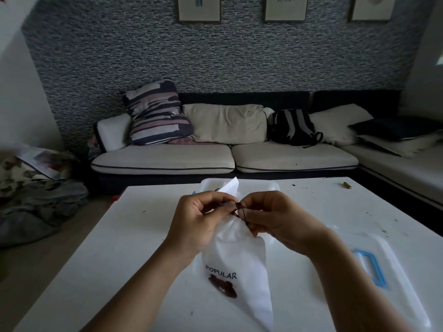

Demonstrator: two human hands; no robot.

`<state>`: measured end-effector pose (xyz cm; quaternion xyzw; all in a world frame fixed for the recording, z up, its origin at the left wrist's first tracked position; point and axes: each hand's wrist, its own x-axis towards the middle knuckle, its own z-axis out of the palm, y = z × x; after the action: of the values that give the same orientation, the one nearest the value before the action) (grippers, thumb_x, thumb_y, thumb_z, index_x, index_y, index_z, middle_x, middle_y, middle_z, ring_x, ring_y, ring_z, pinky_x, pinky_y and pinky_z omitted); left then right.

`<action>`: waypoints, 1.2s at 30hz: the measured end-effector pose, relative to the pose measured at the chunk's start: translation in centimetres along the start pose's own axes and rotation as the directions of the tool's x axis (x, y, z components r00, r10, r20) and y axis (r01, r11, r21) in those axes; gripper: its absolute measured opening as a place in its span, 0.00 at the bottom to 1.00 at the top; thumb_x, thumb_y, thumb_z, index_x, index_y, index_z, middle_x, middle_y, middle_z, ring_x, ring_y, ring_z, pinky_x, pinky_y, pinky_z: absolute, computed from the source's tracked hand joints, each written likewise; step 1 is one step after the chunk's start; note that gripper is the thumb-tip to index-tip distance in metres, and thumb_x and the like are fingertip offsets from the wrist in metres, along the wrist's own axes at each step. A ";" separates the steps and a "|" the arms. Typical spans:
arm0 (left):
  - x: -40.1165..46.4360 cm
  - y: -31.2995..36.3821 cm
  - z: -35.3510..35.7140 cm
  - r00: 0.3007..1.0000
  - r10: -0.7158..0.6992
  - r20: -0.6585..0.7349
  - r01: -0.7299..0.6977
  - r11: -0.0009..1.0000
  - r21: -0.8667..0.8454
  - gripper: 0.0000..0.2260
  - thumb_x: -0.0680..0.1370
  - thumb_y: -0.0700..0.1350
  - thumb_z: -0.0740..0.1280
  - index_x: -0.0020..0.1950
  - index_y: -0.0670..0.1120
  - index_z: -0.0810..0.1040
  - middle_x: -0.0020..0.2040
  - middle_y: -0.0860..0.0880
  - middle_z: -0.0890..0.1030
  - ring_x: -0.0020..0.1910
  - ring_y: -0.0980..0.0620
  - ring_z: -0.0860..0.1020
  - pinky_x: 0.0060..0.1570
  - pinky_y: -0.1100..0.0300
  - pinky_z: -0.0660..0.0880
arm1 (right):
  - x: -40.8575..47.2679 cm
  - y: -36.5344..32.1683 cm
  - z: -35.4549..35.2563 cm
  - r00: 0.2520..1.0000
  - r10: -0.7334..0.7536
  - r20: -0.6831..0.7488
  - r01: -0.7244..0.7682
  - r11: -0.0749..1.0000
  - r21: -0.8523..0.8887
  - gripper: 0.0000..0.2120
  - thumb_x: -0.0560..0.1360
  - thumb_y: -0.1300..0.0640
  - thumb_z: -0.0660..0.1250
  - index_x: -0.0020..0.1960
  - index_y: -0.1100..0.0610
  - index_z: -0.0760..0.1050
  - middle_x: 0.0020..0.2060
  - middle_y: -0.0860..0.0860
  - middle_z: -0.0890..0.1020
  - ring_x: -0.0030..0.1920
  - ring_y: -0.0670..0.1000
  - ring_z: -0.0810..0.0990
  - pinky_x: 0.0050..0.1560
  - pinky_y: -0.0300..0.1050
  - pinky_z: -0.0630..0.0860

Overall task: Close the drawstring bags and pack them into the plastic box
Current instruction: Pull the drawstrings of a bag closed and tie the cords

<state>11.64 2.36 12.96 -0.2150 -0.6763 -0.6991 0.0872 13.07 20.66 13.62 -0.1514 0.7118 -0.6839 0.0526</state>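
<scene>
Hands: two, left hand (196, 219) and right hand (275, 221)
Drawstring bag (237, 255): one
Lid (374, 264): one
Framed pictures: three
Backpack (293, 128): one

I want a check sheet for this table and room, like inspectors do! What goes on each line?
Surface: white table, small dark specks.
Job's things: white bag printed POPULAR, neck bunched by dark cord; clear box behind the hands; clear lid with blue handle at right.
Clutter: small brown stick at far right edge.
Grips: left hand and right hand both pinch the cord.
Cables: nothing seen.
Surroundings: sofa with cushions, backpack, clothes pile on the floor.
</scene>
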 end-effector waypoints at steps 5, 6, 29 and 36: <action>-0.3 0.9 0.1 0.984 -0.147 0.099 0.169 0.948 -0.271 0.04 0.68 0.40 0.73 0.40 0.44 0.87 0.42 0.41 0.86 0.42 0.46 0.84 0.49 0.55 0.81 | -0.2 0.6 -0.4 0.986 0.031 0.166 -0.066 0.976 0.209 0.13 0.72 0.53 0.74 0.46 0.63 0.77 0.38 0.58 0.75 0.39 0.49 0.75 0.42 0.38 0.74; -0.3 1.0 0.1 0.982 -0.150 0.112 0.177 0.940 -0.291 0.04 0.67 0.39 0.73 0.40 0.44 0.87 0.41 0.41 0.86 0.42 0.46 0.84 0.49 0.56 0.81 | -0.2 0.6 -0.5 0.986 0.027 0.162 -0.064 0.971 0.230 0.14 0.72 0.53 0.75 0.47 0.63 0.77 0.41 0.59 0.74 0.42 0.51 0.74 0.45 0.39 0.73; 0.0 0.5 -0.8 0.997 -0.079 -0.002 0.077 0.981 -0.179 0.04 0.67 0.43 0.73 0.40 0.48 0.87 0.41 0.43 0.86 0.42 0.51 0.84 0.48 0.63 0.79 | 0.4 0.4 0.4 0.992 -0.018 -0.122 0.071 0.892 0.446 0.08 0.76 0.57 0.68 0.47 0.63 0.78 0.39 0.54 0.81 0.41 0.49 0.78 0.47 0.40 0.76; 0.2 0.0 -0.7 0.999 0.011 -0.037 -0.012 1.000 -0.007 0.07 0.72 0.34 0.73 0.43 0.46 0.86 0.42 0.46 0.87 0.43 0.51 0.84 0.49 0.63 0.79 | 0.6 0.4 0.6 0.999 0.026 -0.025 -0.004 0.767 0.641 0.06 0.76 0.60 0.67 0.52 0.56 0.79 0.37 0.47 0.74 0.31 0.43 0.67 0.39 0.33 0.67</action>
<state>11.32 1.71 13.07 -0.2061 -0.6707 -0.7050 0.1031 12.60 19.94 13.23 -0.1077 0.4380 -0.8874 0.0949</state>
